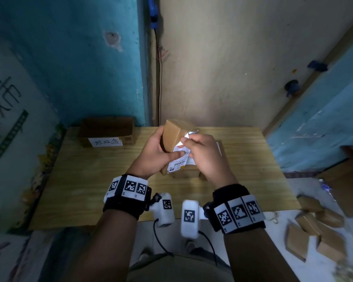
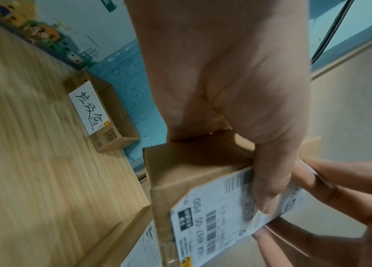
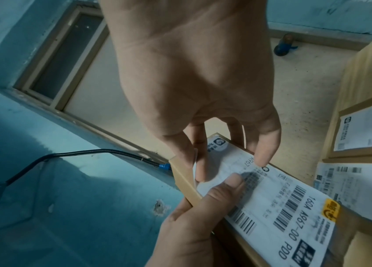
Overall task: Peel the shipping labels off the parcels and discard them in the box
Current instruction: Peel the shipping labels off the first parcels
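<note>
My left hand (image 1: 161, 151) grips a small brown parcel (image 1: 171, 133) above the middle of the wooden table, and its thumb presses on the white shipping label (image 1: 178, 162). My right hand (image 1: 192, 143) pinches the label's lifted upper corner between thumb and forefinger. In the left wrist view the label (image 2: 214, 216) wraps over an edge of the parcel (image 2: 180, 171). In the right wrist view the peeled corner sits between my right fingertips (image 3: 199, 173), with the left thumb (image 3: 224, 187) just below. The open discard box (image 1: 106, 129), with a handwritten white tag, stands at the table's back left.
Two more labelled parcels (image 3: 363, 126) lie on the table (image 1: 86, 180) under and to the right of my hands. Several brown parcels (image 1: 314, 224) are piled on the floor at the right. Walls close in behind and to the left.
</note>
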The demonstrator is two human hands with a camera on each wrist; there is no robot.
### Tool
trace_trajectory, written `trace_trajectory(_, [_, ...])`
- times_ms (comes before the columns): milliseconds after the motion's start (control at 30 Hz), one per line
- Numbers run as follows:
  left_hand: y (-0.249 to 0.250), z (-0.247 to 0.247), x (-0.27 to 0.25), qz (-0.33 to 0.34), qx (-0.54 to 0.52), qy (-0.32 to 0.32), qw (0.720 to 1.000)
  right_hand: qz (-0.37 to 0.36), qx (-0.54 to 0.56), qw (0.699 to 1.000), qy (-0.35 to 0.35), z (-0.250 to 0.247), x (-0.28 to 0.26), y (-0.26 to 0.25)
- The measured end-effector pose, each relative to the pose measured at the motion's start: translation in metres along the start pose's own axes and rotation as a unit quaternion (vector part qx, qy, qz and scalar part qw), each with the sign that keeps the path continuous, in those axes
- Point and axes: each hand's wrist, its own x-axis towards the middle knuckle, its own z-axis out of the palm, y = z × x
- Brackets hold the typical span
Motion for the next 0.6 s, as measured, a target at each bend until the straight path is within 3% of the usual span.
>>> trace_trajectory(600, [0.003, -0.016, 0.006, 0.005, 0.011, -0.002, 1.0, 0.03, -0.027, 0.999, 0.018, 0.019, 0.005, -0.008])
